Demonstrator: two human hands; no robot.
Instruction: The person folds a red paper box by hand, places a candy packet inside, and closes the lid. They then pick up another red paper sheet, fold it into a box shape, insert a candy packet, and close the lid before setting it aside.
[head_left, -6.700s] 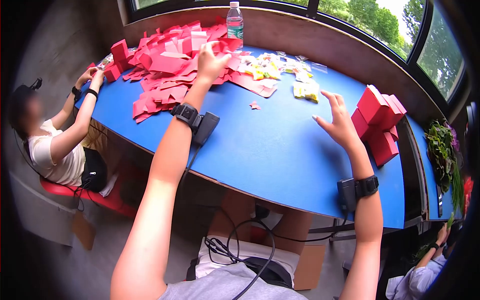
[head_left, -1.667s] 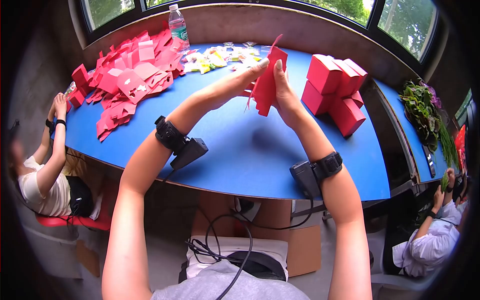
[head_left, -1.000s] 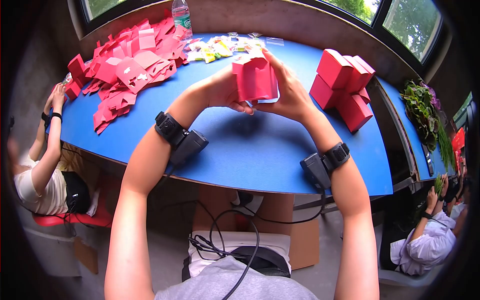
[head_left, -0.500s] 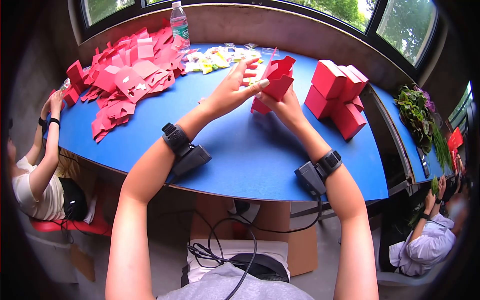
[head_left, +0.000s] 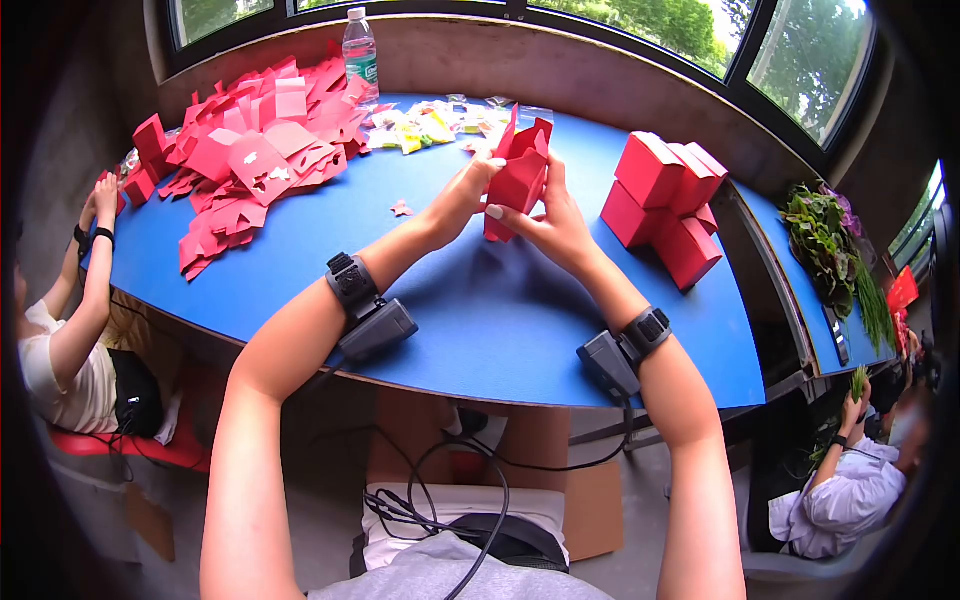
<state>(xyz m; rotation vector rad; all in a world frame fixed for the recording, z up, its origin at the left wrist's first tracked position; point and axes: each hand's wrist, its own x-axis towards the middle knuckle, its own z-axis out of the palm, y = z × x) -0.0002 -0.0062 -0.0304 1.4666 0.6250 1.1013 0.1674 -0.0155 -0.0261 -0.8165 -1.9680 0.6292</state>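
A red paper box [head_left: 521,178] with its top flaps standing up is held between my two hands over the blue table. My left hand [head_left: 462,200] grips its left side, the fingers partly hidden behind it. On the near and right sides, my right hand [head_left: 552,222] holds the box with the thumb across its front. Small wrapped packets [head_left: 425,127] lie just behind my left hand. To the right of my right hand, several closed red boxes [head_left: 650,170] stand stacked together.
A large heap of flat red cardboard pieces [head_left: 262,160] covers the table's left side, with a water bottle [head_left: 360,55] behind it. A small red scrap [head_left: 401,208] lies on the blue table [head_left: 480,340]. People sit at left and right; leafy greens [head_left: 825,225] lie on another table.
My left hand has come down from its spread pose to grip the box's left side. The box has shifted left and now stands more upright.
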